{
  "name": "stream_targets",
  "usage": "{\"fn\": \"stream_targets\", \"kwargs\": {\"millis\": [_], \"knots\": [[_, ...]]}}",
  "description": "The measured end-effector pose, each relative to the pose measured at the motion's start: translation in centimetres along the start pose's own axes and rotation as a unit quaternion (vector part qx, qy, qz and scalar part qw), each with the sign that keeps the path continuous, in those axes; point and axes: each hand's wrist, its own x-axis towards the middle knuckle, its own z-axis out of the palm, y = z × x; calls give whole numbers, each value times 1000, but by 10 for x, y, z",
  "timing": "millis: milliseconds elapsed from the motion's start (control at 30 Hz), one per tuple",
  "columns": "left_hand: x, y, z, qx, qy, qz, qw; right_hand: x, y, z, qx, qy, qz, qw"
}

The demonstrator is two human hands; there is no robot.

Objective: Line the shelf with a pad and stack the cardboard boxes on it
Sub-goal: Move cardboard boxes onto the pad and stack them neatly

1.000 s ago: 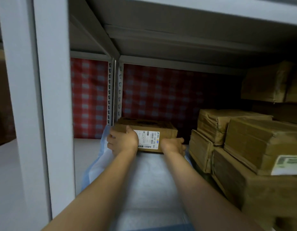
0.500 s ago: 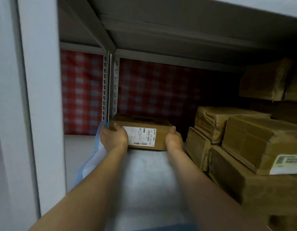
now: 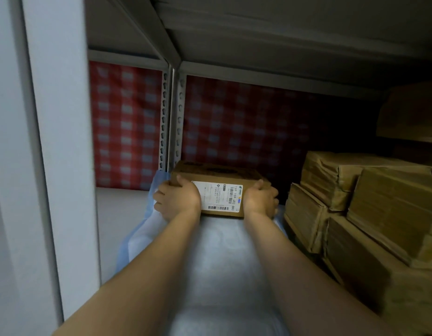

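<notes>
A small brown cardboard box [image 3: 216, 174] with a white shipping label on its near face sits at the back of the shelf, on a white pad with a blue edge [image 3: 219, 258] that runs toward me. My left hand [image 3: 177, 200] grips the box's left end, thumb on its top edge. At the right end, my right hand [image 3: 261, 201] holds the box with its fingers curled round the corner. Both forearms stretch over the pad. The box's underside is hidden.
Stacks of brown paper-wrapped cardboard boxes [image 3: 370, 209] fill the shelf's right side, close to the pad. A grey metal upright [image 3: 62, 154] stands near left, a slotted post [image 3: 172, 122] at the back. Red checked cloth [image 3: 246, 127] covers the rear. The upper shelf hangs low overhead.
Both hands have moved from the box's near face to its two ends. The box has stayed near the back of the pad; the view has moved closer.
</notes>
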Motion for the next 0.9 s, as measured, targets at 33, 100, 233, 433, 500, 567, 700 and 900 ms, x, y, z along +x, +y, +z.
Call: {"fn": "stream_targets", "kwargs": {"millis": [33,100,233,433,500,567,700,900], "knots": [[-1,-1,-1,0,-3,-1,1000,-1,0,-1,-6,-7,7,1000],[-3,-2,-2,0,-10,-2,1000,-3,-2,-4,-10,-21,20,1000],[-13,-4,-2,-6,10,7,1000,-12,-10,-14,-17,-40,15,999],[-43,2,-2,-21,47,112,992,-42,-16,-32,-61,-28,-59,996],[-57,13,-5,-48,48,130,989,-56,-18,-41,-30,-9,-80,996],[-73,25,-10,-84,30,149,985,-75,-24,-56,6,13,-109,994],[-103,42,-12,-180,-72,166,967,-116,-49,-91,58,23,-199,978],[-163,48,1,-91,-250,255,929,-163,-57,-160,96,124,-346,925]]}}
